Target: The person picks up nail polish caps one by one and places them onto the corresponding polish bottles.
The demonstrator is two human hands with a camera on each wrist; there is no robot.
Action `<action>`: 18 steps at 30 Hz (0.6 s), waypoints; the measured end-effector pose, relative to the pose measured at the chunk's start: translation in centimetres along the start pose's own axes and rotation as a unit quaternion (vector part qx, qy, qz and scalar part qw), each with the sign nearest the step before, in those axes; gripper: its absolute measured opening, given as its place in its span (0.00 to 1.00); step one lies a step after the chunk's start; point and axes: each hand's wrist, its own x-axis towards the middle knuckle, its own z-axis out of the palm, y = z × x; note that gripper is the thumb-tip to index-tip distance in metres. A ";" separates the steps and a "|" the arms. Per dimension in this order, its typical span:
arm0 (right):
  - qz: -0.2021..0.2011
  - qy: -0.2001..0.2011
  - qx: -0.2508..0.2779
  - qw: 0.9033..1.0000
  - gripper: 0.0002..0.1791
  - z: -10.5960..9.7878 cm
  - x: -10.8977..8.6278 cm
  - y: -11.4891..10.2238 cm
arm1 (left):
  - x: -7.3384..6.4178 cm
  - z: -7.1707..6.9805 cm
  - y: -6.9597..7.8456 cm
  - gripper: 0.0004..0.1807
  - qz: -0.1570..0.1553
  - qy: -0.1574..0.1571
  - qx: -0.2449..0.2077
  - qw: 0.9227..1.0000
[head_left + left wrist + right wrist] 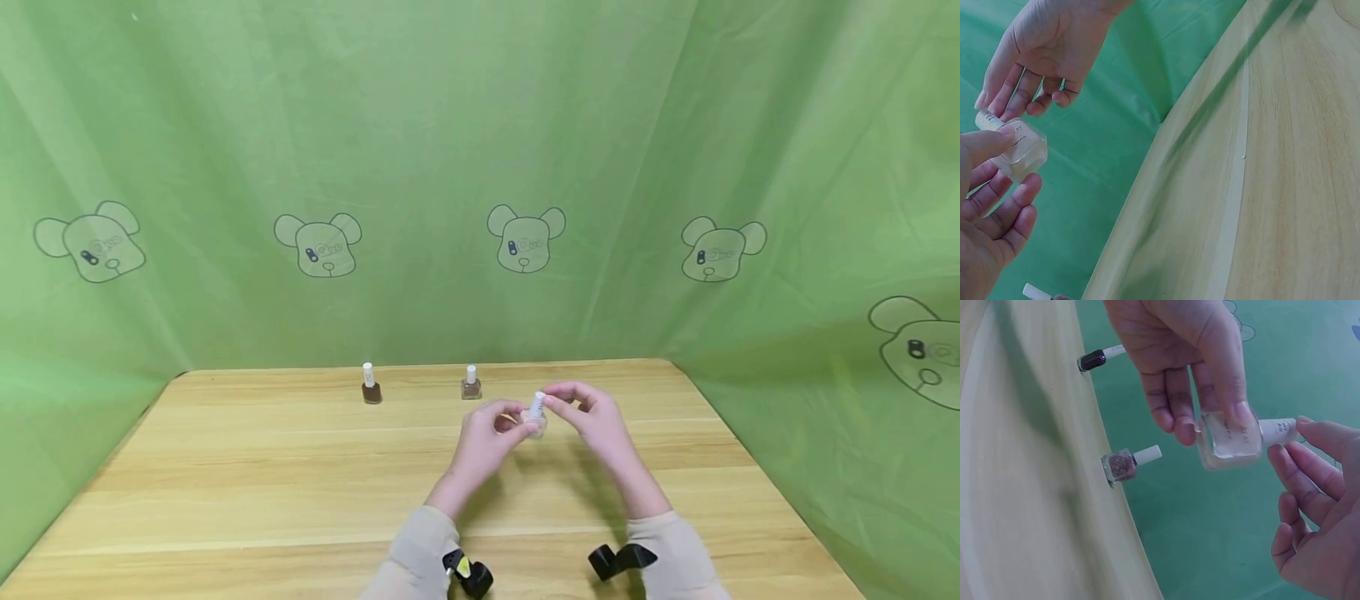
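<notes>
A nail polish bottle [1230,445] with pale, nearly clear contents and a white cap [1277,430] is held up over the table. My left hand [480,440] pinches its glass body between thumb and fingers. At the cap's end, the thumb and index finger of my right hand [597,423] grip it from the right; its other fingers are loosely bent in the right wrist view. The cap sits on the bottle's neck. Farther back stand a glittery brownish-pink nail polish bottle [1121,466] and, to its left, a dark brown one [371,392], both white-capped.
The wooden table [247,475] ends at a back edge just behind the two standing bottles. Green curtain [420,125] with bear-head prints surrounds it at the back and sides. Black camera mounts [471,575] are strapped on both wrists.
</notes>
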 end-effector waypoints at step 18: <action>0.005 0.060 0.027 0.998 0.19 -3.9 0.5 0.0 | 1.4 0.6 0.1 0.16 0.007 0.035 -0.005 0.999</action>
